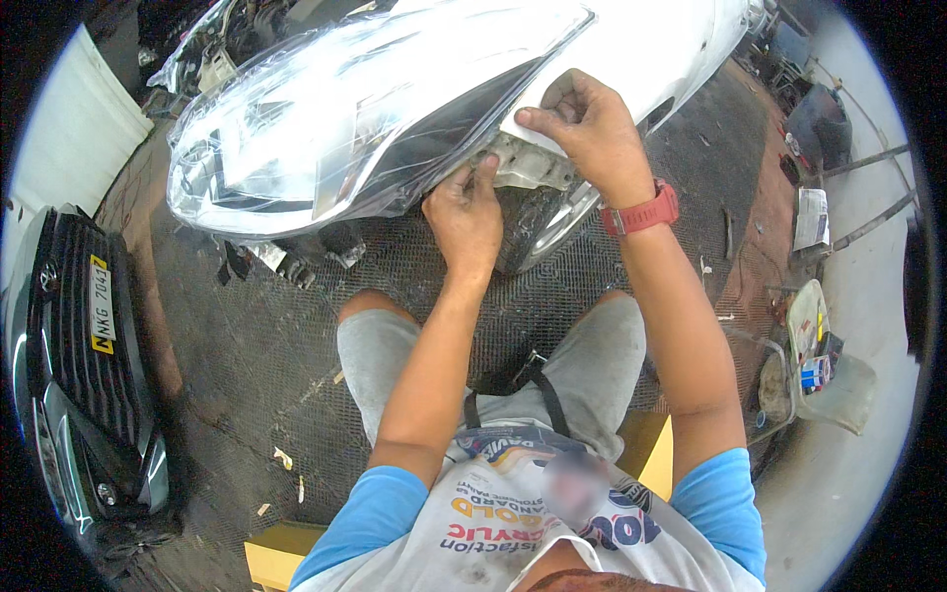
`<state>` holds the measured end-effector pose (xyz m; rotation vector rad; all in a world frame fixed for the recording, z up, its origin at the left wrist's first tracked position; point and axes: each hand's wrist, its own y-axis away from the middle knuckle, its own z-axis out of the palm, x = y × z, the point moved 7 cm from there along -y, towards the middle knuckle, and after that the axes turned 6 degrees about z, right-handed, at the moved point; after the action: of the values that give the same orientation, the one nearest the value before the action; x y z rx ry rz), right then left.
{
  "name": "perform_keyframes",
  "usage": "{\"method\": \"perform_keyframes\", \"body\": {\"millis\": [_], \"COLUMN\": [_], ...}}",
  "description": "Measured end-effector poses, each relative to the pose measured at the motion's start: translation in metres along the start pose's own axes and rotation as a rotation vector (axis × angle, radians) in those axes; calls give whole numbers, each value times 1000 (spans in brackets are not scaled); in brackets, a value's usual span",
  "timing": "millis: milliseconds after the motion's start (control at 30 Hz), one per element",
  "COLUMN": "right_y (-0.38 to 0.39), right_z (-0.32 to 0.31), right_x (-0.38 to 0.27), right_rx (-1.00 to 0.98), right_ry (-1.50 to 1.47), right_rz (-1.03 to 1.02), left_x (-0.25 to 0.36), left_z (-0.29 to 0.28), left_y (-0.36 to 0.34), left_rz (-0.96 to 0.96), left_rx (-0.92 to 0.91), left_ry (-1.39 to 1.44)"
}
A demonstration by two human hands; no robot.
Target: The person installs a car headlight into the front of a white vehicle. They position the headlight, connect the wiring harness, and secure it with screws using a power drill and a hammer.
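Observation:
A white car's front end has a headlight (256, 148) wrapped in clear plastic film beside a white fender (631, 49). My right hand (582, 123) is closed with thumb and fingertips at the fender's lower white edge. Just left and lower, my left hand (464, 207) has curled fingers and a raised thumb at a grimy metal bracket (533, 166) beneath that edge; what its fingers grip is hidden. A wheel (547, 232) sits below the bracket, partly behind my left hand.
A dark car bumper with grille (64, 395) lies at the left on the dark mat floor (237, 385). A plastic chair (834, 395) with small items and metal bars (868, 158) stand along the right wall. My legs straddle a yellow seat (646, 444).

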<state>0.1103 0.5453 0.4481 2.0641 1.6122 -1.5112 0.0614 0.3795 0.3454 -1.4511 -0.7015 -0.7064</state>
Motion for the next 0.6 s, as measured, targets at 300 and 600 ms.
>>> {"method": "perform_keyframes", "body": {"millis": [300,600], "right_y": [-7,-8], "right_z": [-2,0], "right_x": [-3,-13], "right_rx": [-20,-81], "right_ry": [83,134], "right_rz": [-39,-105], "left_x": [-9,-19], "left_z": [3,2], "left_y": [8,5], "left_rz": [-56,-177], "left_rx": [41,84], "left_ry": [-8,251]}}
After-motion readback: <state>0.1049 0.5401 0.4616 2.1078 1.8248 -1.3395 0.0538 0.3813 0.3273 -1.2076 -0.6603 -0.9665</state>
